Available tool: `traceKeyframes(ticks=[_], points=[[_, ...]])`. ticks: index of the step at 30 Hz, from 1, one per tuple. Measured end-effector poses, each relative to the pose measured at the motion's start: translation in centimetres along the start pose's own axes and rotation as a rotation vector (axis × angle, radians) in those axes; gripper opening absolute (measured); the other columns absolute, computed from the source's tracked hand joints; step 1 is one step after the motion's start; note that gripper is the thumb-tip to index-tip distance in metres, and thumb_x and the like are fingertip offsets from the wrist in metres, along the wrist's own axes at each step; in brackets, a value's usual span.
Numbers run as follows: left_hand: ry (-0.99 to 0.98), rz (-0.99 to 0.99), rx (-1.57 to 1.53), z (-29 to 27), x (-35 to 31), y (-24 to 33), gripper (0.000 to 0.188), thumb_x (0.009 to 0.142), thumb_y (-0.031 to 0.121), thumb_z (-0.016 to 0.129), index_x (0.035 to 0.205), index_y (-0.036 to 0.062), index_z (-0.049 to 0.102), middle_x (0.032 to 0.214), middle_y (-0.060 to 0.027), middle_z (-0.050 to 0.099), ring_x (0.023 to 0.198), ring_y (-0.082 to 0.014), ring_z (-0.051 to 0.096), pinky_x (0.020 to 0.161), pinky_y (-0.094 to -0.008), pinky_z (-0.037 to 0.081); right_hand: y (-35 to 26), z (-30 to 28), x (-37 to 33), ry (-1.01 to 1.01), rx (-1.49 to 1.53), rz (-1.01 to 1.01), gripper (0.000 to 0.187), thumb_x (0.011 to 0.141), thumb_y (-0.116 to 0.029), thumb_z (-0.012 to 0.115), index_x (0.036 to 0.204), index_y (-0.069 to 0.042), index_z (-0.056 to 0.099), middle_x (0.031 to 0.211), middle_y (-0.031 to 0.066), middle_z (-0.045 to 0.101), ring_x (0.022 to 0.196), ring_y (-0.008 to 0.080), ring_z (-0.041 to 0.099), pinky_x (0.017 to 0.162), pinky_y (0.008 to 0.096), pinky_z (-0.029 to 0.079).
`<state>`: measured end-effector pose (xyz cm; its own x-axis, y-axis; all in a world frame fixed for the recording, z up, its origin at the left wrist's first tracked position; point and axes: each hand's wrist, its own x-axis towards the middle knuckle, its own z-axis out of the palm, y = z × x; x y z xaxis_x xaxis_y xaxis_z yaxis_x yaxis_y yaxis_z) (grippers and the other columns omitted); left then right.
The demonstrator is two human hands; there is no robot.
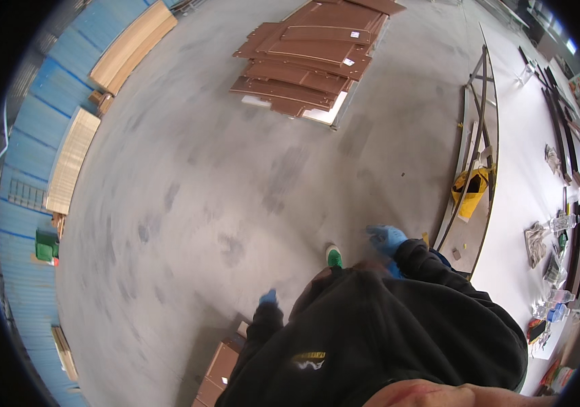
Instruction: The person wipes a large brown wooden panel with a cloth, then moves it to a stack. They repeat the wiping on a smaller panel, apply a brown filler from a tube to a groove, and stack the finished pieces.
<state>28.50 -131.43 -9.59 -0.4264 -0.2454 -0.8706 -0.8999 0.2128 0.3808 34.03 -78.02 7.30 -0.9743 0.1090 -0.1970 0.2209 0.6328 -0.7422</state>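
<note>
My left hand (269, 296), in a blue glove, hangs low beside my body; its fingers are too hidden to tell how they are held. Close to that arm lie brown panels (219, 373), partly covered by my sleeve. My right hand (386, 239), also blue-gloved, reaches out in front of me with its fingers stretched to the left and nothing visible in them. It is nearest to the white-topped table (507, 203) on my right. Between my hands, a green and white shoe (333, 256) shows on the grey floor.
Ahead lies a stack of brown panels (324, 54). Under the table edge, a yellow bag (470, 193) rests by a metal frame. Bottles (563, 222), cloths (535, 245) and dark bars (554, 129) lie on the table. Pale boards (73, 159) line the blue wall (29, 142).
</note>
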Motion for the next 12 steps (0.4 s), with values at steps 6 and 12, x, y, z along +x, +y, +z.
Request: traceKeyframes(ticks=[6, 12], points=[[-0.182, 0.526, 0.345, 16.8, 7.3, 30.8, 0.033, 0.098, 0.032, 0.063, 0.107, 0.0009, 0.071, 0.098, -0.0053, 0.070, 0.093, -0.0151, 0.063, 0.088, -0.0327, 0.051, 9.4, -6.9, 7.7, 0.310, 0.456, 0.517, 0.032, 0.098, -0.021, 0.066, 0.125, -0.005, 0.072, 0.116, 0.0128, 0.076, 0.103, 0.0211, 0.072, 0.092, 0.0348, 0.055], [-0.233, 0.757, 0.023, 32.3, 6.4, 47.4, 0.024, 0.094, 0.030, 0.075, 0.102, 0.0081, 0.072, 0.082, 0.0000, 0.066, 0.073, -0.0093, 0.059, 0.067, -0.0273, 0.050, 22.2, -16.6, 23.4, 0.462, 0.572, 0.524, 0.028, 0.099, -0.021, 0.068, 0.122, -0.006, 0.075, 0.113, 0.0067, 0.077, 0.098, 0.0130, 0.069, 0.090, 0.0281, 0.054]])
